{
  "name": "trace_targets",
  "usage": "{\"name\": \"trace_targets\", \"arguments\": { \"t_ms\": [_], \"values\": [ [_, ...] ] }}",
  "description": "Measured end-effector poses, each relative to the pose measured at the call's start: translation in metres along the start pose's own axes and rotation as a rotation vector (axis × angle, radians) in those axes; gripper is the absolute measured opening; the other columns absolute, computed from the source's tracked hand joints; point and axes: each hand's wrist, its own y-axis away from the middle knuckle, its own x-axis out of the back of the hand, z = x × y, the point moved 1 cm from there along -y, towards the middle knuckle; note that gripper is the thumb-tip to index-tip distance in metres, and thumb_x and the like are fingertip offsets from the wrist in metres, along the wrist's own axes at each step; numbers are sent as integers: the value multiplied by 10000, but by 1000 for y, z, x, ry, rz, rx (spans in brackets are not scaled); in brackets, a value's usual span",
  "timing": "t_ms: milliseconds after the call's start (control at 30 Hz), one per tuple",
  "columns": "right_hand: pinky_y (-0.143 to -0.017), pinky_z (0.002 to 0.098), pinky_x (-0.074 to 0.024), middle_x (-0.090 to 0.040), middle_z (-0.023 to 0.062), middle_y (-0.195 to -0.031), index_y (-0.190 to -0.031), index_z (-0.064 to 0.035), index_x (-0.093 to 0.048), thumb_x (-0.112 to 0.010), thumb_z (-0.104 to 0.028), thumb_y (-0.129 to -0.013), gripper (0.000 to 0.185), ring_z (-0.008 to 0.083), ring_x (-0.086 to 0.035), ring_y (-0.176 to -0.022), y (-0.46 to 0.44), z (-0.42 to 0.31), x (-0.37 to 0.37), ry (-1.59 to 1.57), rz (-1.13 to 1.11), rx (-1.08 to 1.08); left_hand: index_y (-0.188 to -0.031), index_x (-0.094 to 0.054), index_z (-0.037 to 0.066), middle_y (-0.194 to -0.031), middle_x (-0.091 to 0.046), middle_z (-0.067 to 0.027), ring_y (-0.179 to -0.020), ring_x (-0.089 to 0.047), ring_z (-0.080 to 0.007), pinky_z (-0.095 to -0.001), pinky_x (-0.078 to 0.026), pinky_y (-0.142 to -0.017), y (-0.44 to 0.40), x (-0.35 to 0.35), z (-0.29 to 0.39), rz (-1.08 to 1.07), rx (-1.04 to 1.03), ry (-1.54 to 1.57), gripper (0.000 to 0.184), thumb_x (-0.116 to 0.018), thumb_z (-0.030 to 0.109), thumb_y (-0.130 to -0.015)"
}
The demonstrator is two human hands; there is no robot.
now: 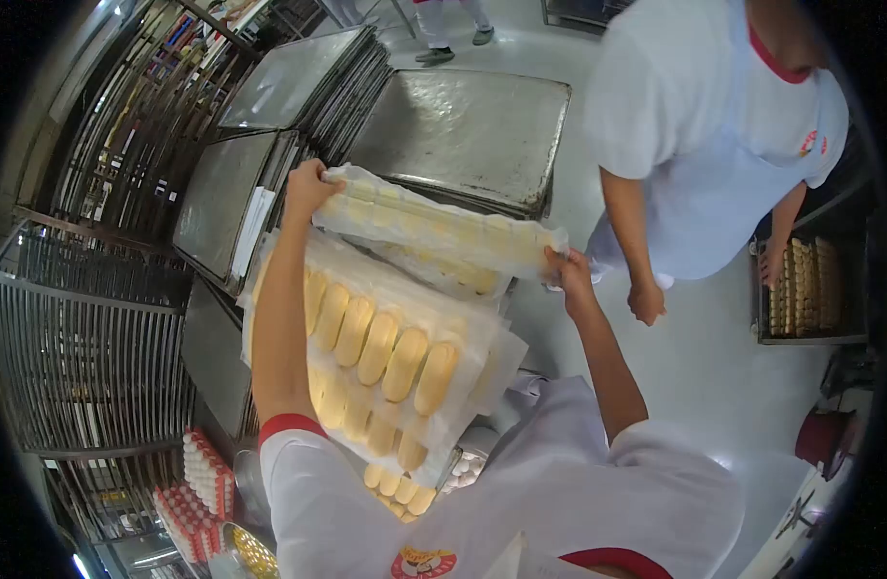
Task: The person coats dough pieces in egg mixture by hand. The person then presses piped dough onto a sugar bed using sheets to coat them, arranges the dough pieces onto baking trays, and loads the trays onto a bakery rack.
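A long sheet of translucent white paper (434,218) with yellowish marks is stretched between my two hands. My left hand (312,189) pinches its left end, near the stacked metal trays. At the right end my right hand (569,272) has its fingers closed on the paper's corner. Below the raised sheet lie layers of white paper (463,386) bearing rows of oblong pale-yellow pastries (405,365). My left forearm hides part of the left side of these rows. More pastries (401,492) show under the lower edge.
Metal trays (463,130) are stacked beyond the papers. Wire racks (86,357) stand at left, above egg trays (197,482). A co-worker (694,145) stands at right beside a crate (810,338) of baked goods. Another person's legs (448,24) show at the top.
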Motion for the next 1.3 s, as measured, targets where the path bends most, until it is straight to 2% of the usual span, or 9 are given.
{"name": "trace_targets", "arguments": {
  "t_ms": [167, 400, 900, 967, 1067, 1133, 1167, 1233, 1300],
  "values": [
    [-601, 261, -478, -628, -2, -798, -936, -43, -647, -597, -225, -885, 195, 89, -572, -680, -7, 29, -9, 101, 97, 133, -742, -516, 42, -784, -623, -137, -779, -600, -348, -426, -459, -662, -17, -32, 0, 25, -49, -180, 317, -772, 188, -628],
    [-644, 259, -477, -629, 14, -849, -994, -12, -624, -590, -170, -879, 199, 96, -574, -718, 6, 41, -38, 150, 19, 21, -851, -616, 98, -933, -637, -138, -949, -604, -340, -442, -492, -782, -22, -54, 10, -19, 117, -363, 250, -741, 187, -654],
    [-761, 306, -465, -625, 82, -955, -1249, -33, -432, -649, -186, -834, 494, 151, -569, -876, 4, 56, -79, 328, -172, 78, -1069, -636, 25, -1141, -600, -192, -1048, -582, -362, -441, -482, -863, -18, -84, 31, -802, 14, -413, 327, -559, 124, -767],
    [-702, 297, -467, -608, 66, -849, -1269, -48, -369, -659, -168, -816, 551, 140, -563, -786, 23, 20, -75, 437, -114, -93, -1010, -658, 40, -1087, -622, -190, -1008, -599, -359, -453, -487, -842, -18, -97, 23, -722, -239, -306, 285, -557, 137, -762],
    [-601, 260, -449, -594, 57, -735, -1233, -43, -366, -629, -110, -779, 529, 115, -546, -644, 11, 29, -55, 414, -58, 94, -936, -670, 88, -963, -650, -169, -905, -617, -354, -459, -492, -793, -1, -74, 60, -443, -467, -334, 242, -593, 225, -752],
    [-594, 253, -441, -587, 60, -733, -1235, -49, -350, -604, -43, -769, 531, 111, -532, -628, 1, 37, -57, 313, -162, 168, -873, -691, 81, -876, -670, -142, -785, -645, -339, -439, -519, -644, 37, -37, 85, 55, -464, -83, 213, -626, 218, -724],
    [-631, 264, -463, -620, 93, -783, -1221, -51, -354, -627, -47, -765, 532, 137, -565, -665, -9, 45, -57, 302, -151, 128, -910, -643, 91, -898, -612, -154, -931, -591, -328, -455, -509, -728, 48, -12, 92, -14, -503, -137, 244, -600, 292, -777],
    [-842, 313, -464, -640, 178, -1006, -1262, -63, -369, -647, -230, -824, 545, 206, -593, -928, -38, 60, -41, 395, -306, 182, -817, -678, 88, -831, -655, -141, -808, -637, -299, -451, -506, -617, 75, 15, 105, 159, -372, -163, 173, -583, 218, -754],
    [-772, 326, -471, -629, 153, -971, -1192, -40, -433, -598, -262, -862, 430, 211, -581, -877, -50, 63, -32, 517, -165, 299, -657, -632, 133, -634, -603, -88, -647, -626, -273, -418, -449, -453, 126, 61, 113, 464, -250, -234, 160, -618, 283, -713]
  ]
}}
